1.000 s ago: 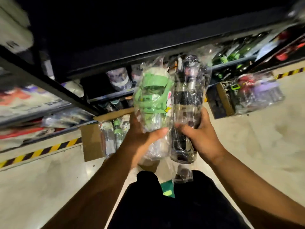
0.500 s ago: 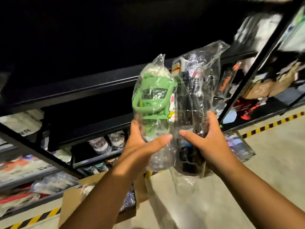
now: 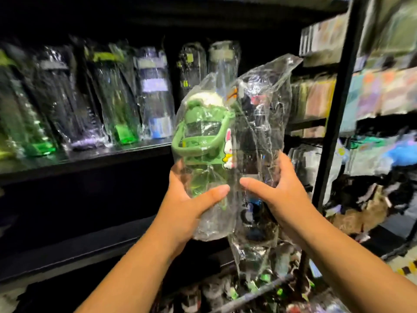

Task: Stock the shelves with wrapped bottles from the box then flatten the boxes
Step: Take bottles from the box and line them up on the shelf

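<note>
Crinkly plastic all round: left hand (image 3: 187, 206) has its grip round the green bottle (image 3: 203, 141), right hand (image 3: 286, 193) round the dark bottle (image 3: 259, 143). Both are upright mid-frame, probably to slot straight onto the shelf (image 3: 90, 159) at left.

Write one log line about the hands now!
left hand: holds green wrapped bottle | right hand: holds dark wrapped bottle | stage: not yet on shelf

The green bottle (image 3: 200, 141), with a loop handle and a rabbit sticker, stands upright in clear plastic wrap, gripped low by the left hand (image 3: 191, 206). Touching it on the right, the dark bottle (image 3: 259, 132) stands upright in a taller crinkled bag, held by the right hand (image 3: 286, 195). Behind them, a blurred row of wrapped bottles (image 3: 153, 98) stands on the black shelf (image 3: 90, 159), apparently tilted.
</note>
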`<act>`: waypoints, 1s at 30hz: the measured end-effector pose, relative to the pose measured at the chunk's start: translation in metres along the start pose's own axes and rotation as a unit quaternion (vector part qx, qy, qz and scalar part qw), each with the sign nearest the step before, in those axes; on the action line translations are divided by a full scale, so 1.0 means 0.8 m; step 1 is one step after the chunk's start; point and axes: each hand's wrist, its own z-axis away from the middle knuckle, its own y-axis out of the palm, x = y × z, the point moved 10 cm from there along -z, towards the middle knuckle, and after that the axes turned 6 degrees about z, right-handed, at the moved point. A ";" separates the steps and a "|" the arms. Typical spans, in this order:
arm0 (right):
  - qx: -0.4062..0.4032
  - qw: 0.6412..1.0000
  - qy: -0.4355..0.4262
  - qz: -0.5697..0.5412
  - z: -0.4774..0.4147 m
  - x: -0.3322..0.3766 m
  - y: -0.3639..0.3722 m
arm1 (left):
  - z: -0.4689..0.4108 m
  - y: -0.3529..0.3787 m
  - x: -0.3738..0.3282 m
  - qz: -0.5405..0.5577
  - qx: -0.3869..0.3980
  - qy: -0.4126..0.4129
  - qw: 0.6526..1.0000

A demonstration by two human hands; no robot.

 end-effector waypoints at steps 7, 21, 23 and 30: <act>-0.024 0.998 -0.052 -0.001 -0.136 0.023 -0.003 | -0.126 0.006 -0.035 -0.001 0.008 0.047 0.999; -0.175 0.975 -0.132 0.045 -0.344 0.049 -0.114 | -0.296 0.025 -0.038 -0.003 0.021 0.093 0.995; -0.189 0.972 -0.133 0.043 -0.364 0.036 -0.123 | -0.306 0.030 -0.035 -0.007 0.015 0.099 0.995; -0.186 0.975 -0.123 0.025 -0.430 -0.024 -0.119 | -0.315 0.049 -0.025 -0.045 -0.024 0.113 0.992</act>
